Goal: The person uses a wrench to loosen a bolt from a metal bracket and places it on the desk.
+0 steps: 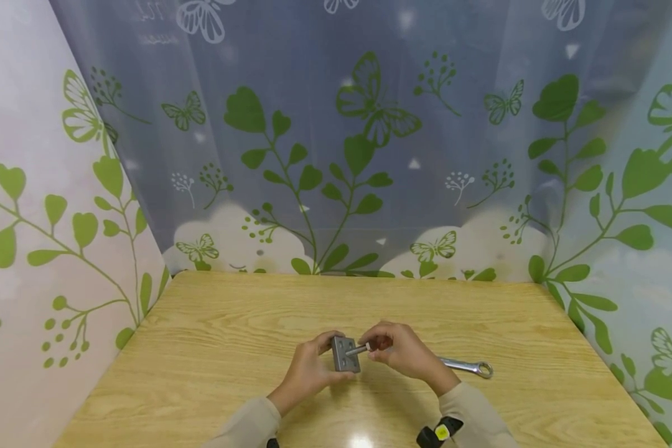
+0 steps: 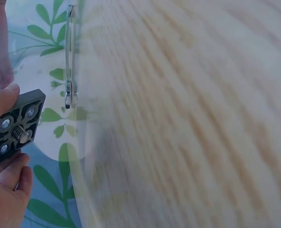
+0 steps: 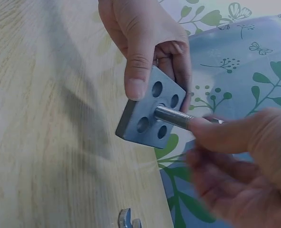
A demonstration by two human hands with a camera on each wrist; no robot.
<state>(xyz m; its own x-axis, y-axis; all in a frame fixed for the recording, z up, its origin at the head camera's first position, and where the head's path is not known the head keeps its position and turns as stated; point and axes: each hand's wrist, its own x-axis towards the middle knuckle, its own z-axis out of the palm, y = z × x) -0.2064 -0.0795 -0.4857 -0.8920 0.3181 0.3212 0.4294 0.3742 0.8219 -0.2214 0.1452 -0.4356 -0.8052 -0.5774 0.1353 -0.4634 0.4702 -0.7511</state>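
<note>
Held at its edges by my left hand (image 1: pixel 308 368), thumb on one side and fingers on the other, is a square grey metal plate (image 3: pixel 147 107) with round holes near its corners. A steel bolt (image 3: pixel 174 117) stands out of the plate's centre. My right hand (image 1: pixel 407 354) pinches the bolt's outer end between thumb and fingers, which hide that end. On the plate's other face, in the left wrist view, the bolt's threaded tip (image 2: pixel 21 135) sticks out of a ribbed, recessed side. Both hands hold these parts above the table.
A chrome wrench (image 1: pixel 467 366) lies on the wood-grain table (image 1: pixel 229 311), just right of my right hand and partly behind it. Curtains (image 1: pixel 325 186) printed with leaves and butterflies close off the table's back and sides.
</note>
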